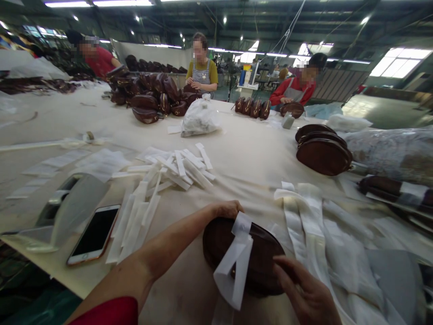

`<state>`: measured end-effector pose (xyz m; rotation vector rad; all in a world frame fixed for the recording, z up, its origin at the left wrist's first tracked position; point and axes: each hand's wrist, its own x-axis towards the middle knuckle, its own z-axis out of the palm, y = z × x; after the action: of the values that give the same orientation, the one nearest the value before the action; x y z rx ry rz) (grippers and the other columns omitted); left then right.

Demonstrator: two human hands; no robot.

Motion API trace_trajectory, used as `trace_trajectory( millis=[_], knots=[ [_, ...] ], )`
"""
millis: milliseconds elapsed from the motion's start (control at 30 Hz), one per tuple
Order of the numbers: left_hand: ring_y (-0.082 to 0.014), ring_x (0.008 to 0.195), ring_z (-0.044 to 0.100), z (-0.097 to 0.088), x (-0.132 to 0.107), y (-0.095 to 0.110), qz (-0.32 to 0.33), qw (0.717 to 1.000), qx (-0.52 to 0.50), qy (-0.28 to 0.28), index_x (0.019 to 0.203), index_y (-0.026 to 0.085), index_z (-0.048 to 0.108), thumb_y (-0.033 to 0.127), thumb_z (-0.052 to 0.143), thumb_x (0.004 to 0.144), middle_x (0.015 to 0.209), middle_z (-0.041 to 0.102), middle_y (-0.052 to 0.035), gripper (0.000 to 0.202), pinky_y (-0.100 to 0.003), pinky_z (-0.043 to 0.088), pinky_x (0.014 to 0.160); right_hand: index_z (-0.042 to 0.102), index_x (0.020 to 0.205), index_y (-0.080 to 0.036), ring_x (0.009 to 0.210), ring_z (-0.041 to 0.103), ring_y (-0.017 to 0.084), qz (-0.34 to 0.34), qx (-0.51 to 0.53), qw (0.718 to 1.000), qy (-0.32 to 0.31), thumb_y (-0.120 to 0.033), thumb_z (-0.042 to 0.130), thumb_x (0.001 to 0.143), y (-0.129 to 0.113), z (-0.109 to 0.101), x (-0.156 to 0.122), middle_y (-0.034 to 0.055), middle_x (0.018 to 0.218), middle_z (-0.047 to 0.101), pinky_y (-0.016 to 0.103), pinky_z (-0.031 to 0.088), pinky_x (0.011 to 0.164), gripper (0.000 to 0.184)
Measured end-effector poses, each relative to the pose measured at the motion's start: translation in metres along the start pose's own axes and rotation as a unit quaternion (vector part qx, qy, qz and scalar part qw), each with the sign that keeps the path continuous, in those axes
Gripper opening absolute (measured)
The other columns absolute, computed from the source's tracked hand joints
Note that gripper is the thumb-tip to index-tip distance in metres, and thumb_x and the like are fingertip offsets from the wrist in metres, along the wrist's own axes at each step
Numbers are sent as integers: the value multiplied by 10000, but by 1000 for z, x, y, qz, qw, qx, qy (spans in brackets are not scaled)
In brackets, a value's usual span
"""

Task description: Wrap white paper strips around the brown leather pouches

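A dark brown oval leather bag (pixel 264 257) lies on the cloth-covered table (pixel 243 158) right in front of me. A white paper strip (pixel 237 262) is wrapped over it. My left hand (pixel 227 209) is curled over the bag's far edge where the strip begins, gripping it. My right hand (pixel 306 293) rests on the bag's near right side, fingers bent against the leather. White paper strips lie on both sides of the bag.
A phone (pixel 94 234) lies face up at the left, by a loose pile of paper strips (pixel 169 176). Stacked brown bags (pixel 323 151) sit at the right, several more (pixel 152 97) at the back. Three people work across the table. A white plastic sack (pixel 199 118) lies mid-table.
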<state>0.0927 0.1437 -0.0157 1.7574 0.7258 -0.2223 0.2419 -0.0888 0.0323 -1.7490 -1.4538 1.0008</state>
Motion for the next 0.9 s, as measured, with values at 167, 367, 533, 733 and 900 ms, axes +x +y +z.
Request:
trace_trajectory(
  millis=[167, 367, 533, 733, 900],
  knots=[
    [-166, 781, 609, 6, 1, 1, 9, 1000, 17, 2, 955, 101, 603, 346, 583, 893, 915, 608, -19, 254, -285, 535, 662, 628, 1088, -194, 1064, 589, 278, -87, -102, 981, 143, -304, 529, 757, -8, 18, 83, 97, 1118, 658, 447, 451, 948, 363],
    [-137, 712, 592, 7, -1, 0, 25, 1000, 8, -2, 870, 100, 604, 312, 598, 885, 820, 598, 1, 212, -265, 514, 634, 701, 851, -232, 724, 663, 205, -58, -96, 985, 131, -288, 399, 769, -1, 28, 107, 31, 791, 728, 314, 515, 678, 318],
    [-97, 643, 535, 6, 1, 0, 44, 999, -18, 3, 789, 118, 637, 154, 691, 752, 672, 578, 53, 75, -215, 434, 641, 699, 856, -205, 716, 660, 222, -25, -112, 978, 174, -294, 350, 742, 4, 17, 102, 53, 796, 727, 332, 495, 679, 378],
    [-83, 592, 514, 5, 0, 1, 39, 999, -29, -8, 752, 127, 657, 168, 688, 717, 590, 562, 75, 62, -190, 396, 603, 714, 848, -210, 681, 669, 219, -49, -101, 984, 140, -281, 386, 711, 1, 13, 100, 38, 758, 729, 323, 516, 656, 362],
    [-92, 604, 538, 6, 1, 2, 30, 999, -2, -12, 811, 109, 623, 168, 666, 797, 686, 581, 38, 74, -221, 450, 600, 712, 944, -225, 795, 688, 199, -90, -82, 987, 101, -244, 439, 736, -2, 19, 80, 24, 895, 740, 295, 540, 730, 344]
  ],
)
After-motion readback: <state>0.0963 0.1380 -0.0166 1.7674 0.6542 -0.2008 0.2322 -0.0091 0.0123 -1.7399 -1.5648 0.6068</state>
